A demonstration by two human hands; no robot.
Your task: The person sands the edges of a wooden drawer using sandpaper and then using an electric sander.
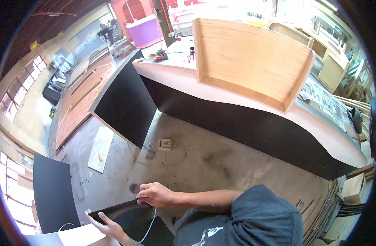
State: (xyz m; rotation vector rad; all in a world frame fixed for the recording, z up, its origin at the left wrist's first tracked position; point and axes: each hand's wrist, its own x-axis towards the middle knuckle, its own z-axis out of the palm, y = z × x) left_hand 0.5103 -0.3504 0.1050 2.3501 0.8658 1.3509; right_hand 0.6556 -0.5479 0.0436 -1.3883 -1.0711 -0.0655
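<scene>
A dark, flat, strip-like sheet (124, 210) spans the gap between my two hands at the bottom of the view. My left hand (109, 228) grips its left end, thumb on top and fingertips showing past the edge. At the other end, my right hand (156, 194) pinches the sheet's upper corner between thumb and fingers. Below the sheet is another dark surface, partly hidden by my arms. A thin white cable (149, 226) hangs down beside it. Next to my left wrist lies a white panel (79, 236).
A long counter with a black front (237, 123) curves across the middle, carrying a wooden open box (253, 57). A black panel (54, 192) stands at left. On the concrete floor lie a white board (101, 149) and a small square box (165, 144). Another person (106, 33) bends over far off.
</scene>
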